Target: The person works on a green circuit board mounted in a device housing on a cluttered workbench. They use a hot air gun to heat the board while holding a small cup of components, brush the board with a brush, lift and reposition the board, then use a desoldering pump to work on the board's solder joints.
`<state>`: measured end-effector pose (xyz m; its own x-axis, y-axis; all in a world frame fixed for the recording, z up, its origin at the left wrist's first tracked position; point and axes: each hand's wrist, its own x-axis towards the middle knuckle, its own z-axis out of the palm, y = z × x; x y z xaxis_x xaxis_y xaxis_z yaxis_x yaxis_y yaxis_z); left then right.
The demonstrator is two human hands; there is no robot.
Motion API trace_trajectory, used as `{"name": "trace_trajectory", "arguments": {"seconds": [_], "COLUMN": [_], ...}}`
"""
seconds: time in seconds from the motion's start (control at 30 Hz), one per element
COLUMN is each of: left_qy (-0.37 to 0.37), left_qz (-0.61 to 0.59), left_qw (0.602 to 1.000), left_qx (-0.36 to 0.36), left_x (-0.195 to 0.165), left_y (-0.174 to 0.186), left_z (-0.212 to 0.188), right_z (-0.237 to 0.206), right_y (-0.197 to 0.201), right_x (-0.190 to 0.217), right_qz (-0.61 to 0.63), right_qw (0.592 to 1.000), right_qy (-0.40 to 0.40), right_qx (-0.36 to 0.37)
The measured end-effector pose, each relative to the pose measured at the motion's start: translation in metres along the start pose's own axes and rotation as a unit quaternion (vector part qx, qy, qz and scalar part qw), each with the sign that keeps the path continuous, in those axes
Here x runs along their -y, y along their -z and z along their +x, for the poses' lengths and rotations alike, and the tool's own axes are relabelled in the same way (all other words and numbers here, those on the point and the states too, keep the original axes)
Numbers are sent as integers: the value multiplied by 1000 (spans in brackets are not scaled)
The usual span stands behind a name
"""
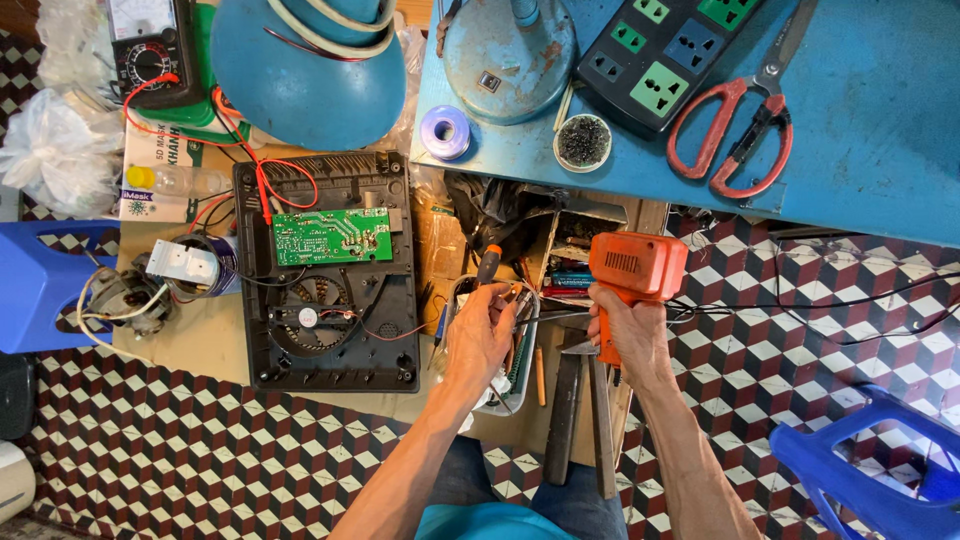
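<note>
Right hand (625,330) fingers wrapped tight round grip of orange soldering gun (637,265). Left hand (480,335) fingers pinched on thin wires (520,300), just left of gun. Open appliance casing (325,270) with green circuit board (331,235) further left of gun. Judgement: hold wires steady, keep fingertips back from tip, touch joint briefly.

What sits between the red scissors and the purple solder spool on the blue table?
In the head view, a black power strip and a small round tin lie between the scissors and spool.
</note>
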<state>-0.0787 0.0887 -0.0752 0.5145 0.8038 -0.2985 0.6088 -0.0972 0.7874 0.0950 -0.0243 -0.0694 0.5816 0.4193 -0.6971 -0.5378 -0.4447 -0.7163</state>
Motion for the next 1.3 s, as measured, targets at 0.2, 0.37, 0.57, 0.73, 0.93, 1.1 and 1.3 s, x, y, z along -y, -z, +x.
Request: {"name": "trace_trajectory", "arguments": {"seconds": [0.2,0.37,0.57,0.73,0.93,1.1,1.3], "left_qy": [9,-8,11,9,6,-5,12], "left_qz": [-6,-4,6,-1,6,5,-13], "left_qw": [1000,1000,1000,1000,1000,1000,1000], "left_qx": [-1,-3,5,1,-7,-20,-15], "left_x": [7,12,10,12,14,14,16], "left_y": [2,6,10,11,12,14,17], "left_z": [-2,-2,-3,-4,-3,-3,-2], "right_z": [-3,-3,-3,-2,1,3,5], "right_y": [-1,-3,-5,-6,-5,-4,-1], "right_x": [4,5,5,4,1,-1,0], "right_qz": [-23,-20,-15,-9,-12,2,17], "right_qw": [1000,1000,1000,1000,1000,1000,1000], "right_qy": [-6,-6,-1,7,-1,-1,-16], "right_qx": [-5,-3,-1,6,1,6,0]}}
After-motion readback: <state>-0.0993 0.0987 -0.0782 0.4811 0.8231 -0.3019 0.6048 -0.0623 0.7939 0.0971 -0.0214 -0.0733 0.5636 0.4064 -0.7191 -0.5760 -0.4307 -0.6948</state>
